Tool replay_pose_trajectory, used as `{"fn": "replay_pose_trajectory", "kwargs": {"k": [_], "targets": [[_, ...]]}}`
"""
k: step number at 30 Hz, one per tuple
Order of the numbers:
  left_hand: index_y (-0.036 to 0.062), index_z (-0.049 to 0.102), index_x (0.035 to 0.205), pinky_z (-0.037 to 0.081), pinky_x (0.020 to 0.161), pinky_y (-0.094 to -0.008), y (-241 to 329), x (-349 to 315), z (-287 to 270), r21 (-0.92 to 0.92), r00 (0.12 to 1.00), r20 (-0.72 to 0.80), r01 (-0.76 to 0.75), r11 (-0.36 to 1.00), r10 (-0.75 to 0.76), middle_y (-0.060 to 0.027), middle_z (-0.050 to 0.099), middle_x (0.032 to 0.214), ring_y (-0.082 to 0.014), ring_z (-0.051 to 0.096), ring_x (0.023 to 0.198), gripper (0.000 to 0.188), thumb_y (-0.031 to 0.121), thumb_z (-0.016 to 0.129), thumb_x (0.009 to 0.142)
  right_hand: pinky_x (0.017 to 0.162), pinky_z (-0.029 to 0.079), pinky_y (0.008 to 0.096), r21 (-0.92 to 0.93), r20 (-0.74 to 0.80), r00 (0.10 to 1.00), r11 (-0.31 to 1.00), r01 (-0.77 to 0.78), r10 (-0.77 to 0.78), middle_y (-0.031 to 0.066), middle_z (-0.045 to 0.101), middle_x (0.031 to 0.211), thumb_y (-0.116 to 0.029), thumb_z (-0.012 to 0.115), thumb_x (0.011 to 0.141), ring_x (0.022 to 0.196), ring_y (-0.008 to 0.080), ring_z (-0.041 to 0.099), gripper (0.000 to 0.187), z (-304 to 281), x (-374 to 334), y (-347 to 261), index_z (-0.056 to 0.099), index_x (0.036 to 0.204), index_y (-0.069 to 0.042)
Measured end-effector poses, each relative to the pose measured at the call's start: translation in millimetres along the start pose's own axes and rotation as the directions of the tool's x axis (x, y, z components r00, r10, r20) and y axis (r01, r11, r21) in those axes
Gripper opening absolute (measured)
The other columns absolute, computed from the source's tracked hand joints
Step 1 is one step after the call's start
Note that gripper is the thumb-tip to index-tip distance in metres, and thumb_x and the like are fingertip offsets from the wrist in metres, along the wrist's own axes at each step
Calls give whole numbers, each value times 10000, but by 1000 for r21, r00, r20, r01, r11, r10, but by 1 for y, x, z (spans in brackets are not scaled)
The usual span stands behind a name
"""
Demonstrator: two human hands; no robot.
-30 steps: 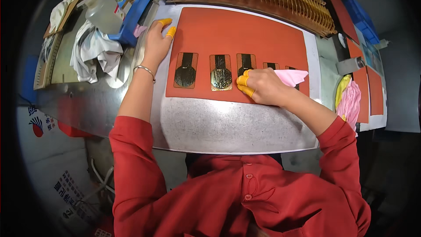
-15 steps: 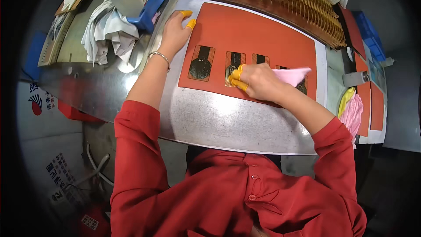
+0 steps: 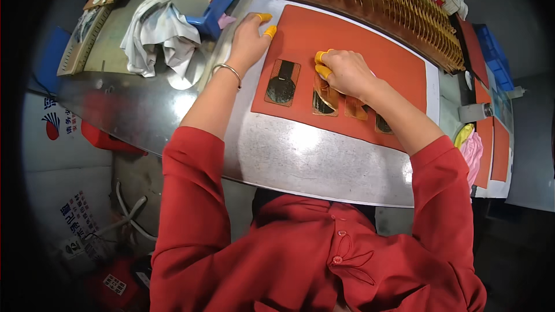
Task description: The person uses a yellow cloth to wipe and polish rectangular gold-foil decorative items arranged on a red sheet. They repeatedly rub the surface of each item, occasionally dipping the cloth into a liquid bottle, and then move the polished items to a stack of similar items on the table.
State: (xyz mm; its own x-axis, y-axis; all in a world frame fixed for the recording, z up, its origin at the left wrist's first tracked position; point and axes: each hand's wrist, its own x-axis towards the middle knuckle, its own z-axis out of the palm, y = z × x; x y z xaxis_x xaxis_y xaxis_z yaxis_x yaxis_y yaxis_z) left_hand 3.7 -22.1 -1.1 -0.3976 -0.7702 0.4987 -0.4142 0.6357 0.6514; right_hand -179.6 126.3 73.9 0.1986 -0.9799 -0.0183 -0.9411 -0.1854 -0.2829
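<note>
My left hand (image 3: 250, 40), in yellow finger cots, lies at the left edge of an orange mat (image 3: 347, 32) with thumb and fingers apart. My right hand (image 3: 348, 73), also with yellow finger cots, is closed in a pinch over the mat's middle. From its fingertips a thin amber see-through film (image 3: 328, 95) curves down over a small dark rectangular plate (image 3: 324, 106). To the left lies another such plate (image 3: 282, 84), bearing a black disc shape. Further plates (image 3: 383, 124) sit partly hidden under my right hand and forearm.
Behind the mat stands a long rack of thin golden sheets (image 3: 376, 8). White cloths (image 3: 159, 34) and a blue bin (image 3: 217, 8) are at the far left. On the right are a bottle (image 3: 474, 112) and a pink cloth (image 3: 472, 153). The metal table's front edge (image 3: 324, 196) is near my body.
My right hand has moved up and away from the second plate's lower edge, lifting the film. The pink cloth by that hand is now mostly hidden. My left hand stays at the mat's edge.
</note>
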Motion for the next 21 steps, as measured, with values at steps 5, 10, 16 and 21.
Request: {"fn": "replay_pose_trajectory", "kwargs": {"k": [5, 10, 16, 21], "targets": [[-6, 607, 1011, 439, 864, -345, -1, -4, -3, -24, 999, -14, 52, 998, -52, -152, 597, 1035, -284, 575, 980, 267, 126, 614, 779, 585, 472, 435, -3, -84, 959, 962, 273, -272, 142, 603, 754, -115, 597, 702, 673, 318, 603, 102, 34, -10, -43, 615, 782, -54], [-9, 609, 993, 444, 858, -374, 11, 3, 1, -8, 998, 5, 59, 998, -59, -155, 591, 1048, -310, 567, 982, 280, 151, 615, 763, 604, 471, 454, -21, -162, 983, 997, 79, -81, 151, 610, 759, -108, 581, 679, 705, 338, 611, 106, 35, 40, -34, 607, 771, -62], [-6, 610, 999, 439, 864, -375, 3, -5, -4, -22, 996, -10, 88, 996, -88, -159, 584, 1055, -314, 565, 979, 277, 140, 607, 763, 597, 479, 441, 86, 32, 945, 943, 322, -325, 144, 610, 755, -125, 588, 690, 699, 316, 621, 101, 52, 12, -79, 593, 767, -61], [-10, 609, 1000, 439, 864, -368, 8, -1, 0, -42, 998, 0, 69, 997, -69, -161, 587, 1056, -309, 568, 977, 284, 151, 606, 767, 571, 475, 439, 15, -161, 985, 997, 72, -69, 141, 624, 777, -112, 572, 707, 671, 305, 617, 90, 31, 49, -45, 599, 767, -51]]}}
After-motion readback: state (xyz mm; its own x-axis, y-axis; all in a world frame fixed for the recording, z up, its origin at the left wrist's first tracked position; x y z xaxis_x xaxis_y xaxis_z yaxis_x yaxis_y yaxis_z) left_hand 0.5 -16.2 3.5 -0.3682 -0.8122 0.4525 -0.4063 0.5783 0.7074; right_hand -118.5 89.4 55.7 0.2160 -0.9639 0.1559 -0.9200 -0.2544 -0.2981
